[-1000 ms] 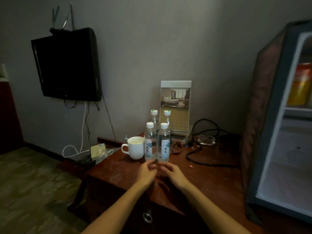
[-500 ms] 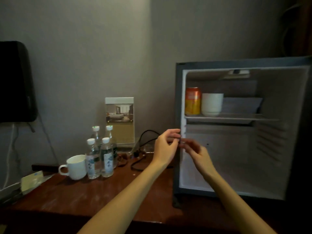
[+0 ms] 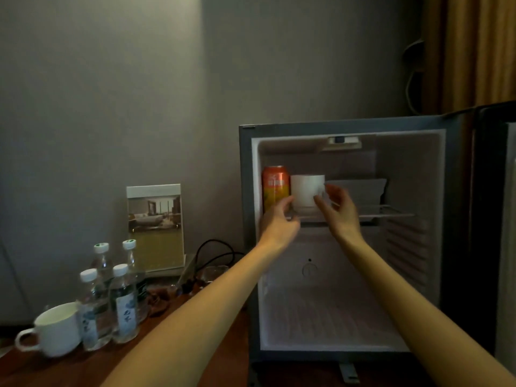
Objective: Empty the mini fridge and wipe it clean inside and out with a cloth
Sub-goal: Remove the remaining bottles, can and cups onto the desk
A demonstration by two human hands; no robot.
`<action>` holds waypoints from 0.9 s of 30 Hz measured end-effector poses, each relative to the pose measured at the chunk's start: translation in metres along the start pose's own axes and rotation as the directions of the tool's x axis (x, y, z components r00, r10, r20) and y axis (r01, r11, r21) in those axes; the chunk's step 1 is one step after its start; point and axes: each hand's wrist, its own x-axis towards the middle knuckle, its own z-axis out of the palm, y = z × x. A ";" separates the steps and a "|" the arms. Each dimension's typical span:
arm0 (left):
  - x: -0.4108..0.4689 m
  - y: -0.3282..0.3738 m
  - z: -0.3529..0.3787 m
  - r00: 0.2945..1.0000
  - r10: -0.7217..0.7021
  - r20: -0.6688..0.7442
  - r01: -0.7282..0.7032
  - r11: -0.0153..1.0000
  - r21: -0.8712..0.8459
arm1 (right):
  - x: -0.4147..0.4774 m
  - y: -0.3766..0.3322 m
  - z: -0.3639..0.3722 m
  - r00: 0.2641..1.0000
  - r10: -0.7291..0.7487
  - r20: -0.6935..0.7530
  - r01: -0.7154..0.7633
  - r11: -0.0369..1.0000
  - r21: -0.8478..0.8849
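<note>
Dim grey wall [image 3: 111,79] fills the upper frame, with a curtain [image 3: 480,51] in the upper right corner. Right of centre the mini fridge [image 3: 245,247] stands open on the table [image 3: 69,372], lower compartment bare. On its wire shelf [image 3: 391,212] sit an orange can [image 3: 275,185] at the left wall, a white cup [image 3: 305,191] just beside it, and a grey tray [image 3: 360,188] further right.

The cup looks like glazed ceramic: stiff, moderately heavy, smooth enough to slip, and breakable if knocked against the shelf. Taking it round the body from both sides, or by its handle on the right, seems soundest. The can is probably light with thin walls, perhaps damp, best held round its middle.

The left hand [image 3: 279,224] is at the cup's lower left, partly over the can; the right hand [image 3: 342,210] is at the cup's right edge. Each grip is spread, not closed; whether the fingers [image 3: 332,191] touch the cup cannot be told.

In the lower left, on the table, stand four water bottles [image 3: 122,305] and a white mug [image 3: 55,331], with a display card [image 3: 155,227] and a black cable [image 3: 215,250] behind them.
</note>
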 end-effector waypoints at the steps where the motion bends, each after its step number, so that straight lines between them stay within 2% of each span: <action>1: 0.001 -0.001 0.000 1.000 0.007 0.007 -0.007 0.999 0.040 | 0.006 0.001 0.003 0.999 0.030 0.016 -0.029 0.999 -0.013; 5: 0.004 -0.001 -0.002 0.999 0.041 0.023 -0.043 0.993 0.114 | 0.026 -0.002 0.014 0.997 0.046 0.062 -0.047 0.999 0.004; 9: 0.007 0.000 -0.008 0.998 0.009 0.054 -0.012 0.998 0.056 | 0.039 -0.011 0.022 0.989 0.100 0.104 -0.106 0.993 0.055; 13: 0.010 0.001 -0.010 0.997 0.010 0.078 -0.015 0.997 0.069 | 0.046 -0.012 0.026 0.974 0.154 0.165 -0.172 0.980 0.100; 19: 0.010 0.000 -0.011 0.995 -0.011 0.103 0.011 1.000 -0.006 | 0.047 -0.006 0.019 0.977 0.196 0.089 -0.205 0.974 0.097; 23: 0.005 0.000 -0.011 0.990 -0.059 0.128 0.066 0.996 -0.054 | 0.044 -0.012 0.011 0.967 0.236 0.099 -0.252 0.942 0.222; 27: -0.007 0.004 -0.012 0.989 -0.044 0.141 0.059 0.993 -0.103 | 0.030 -0.023 0.003 0.953 0.298 0.053 -0.294 0.867 0.402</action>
